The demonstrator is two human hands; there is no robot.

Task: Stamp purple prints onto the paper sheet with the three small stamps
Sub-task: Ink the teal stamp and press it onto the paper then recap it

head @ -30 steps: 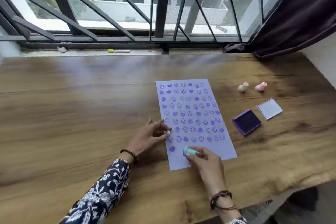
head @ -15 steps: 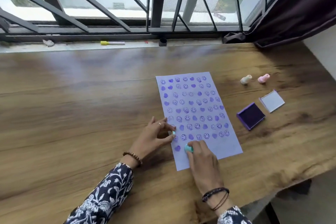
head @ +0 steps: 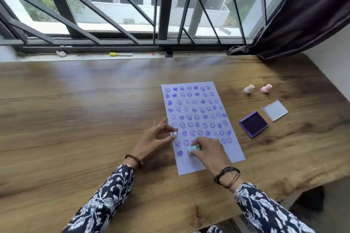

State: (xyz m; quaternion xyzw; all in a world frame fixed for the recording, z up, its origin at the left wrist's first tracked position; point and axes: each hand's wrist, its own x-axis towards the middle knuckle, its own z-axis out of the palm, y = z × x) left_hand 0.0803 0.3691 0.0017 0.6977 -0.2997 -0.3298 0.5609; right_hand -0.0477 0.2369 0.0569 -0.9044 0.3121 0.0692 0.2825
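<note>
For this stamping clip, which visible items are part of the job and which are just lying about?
Part of the job:
paper sheet
teal stamp in right hand
teal cap in left hand
cream stamp
pink stamp
ink pad
pad lid

Lying about:
marker on sill
dark curtain

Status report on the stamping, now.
Right hand pressing teal stamp onto paper, bottom row. Left hand pinching a small cap at the sheet's edge. Cream stamp and pink stamp idle. Nothing blocking.
</note>
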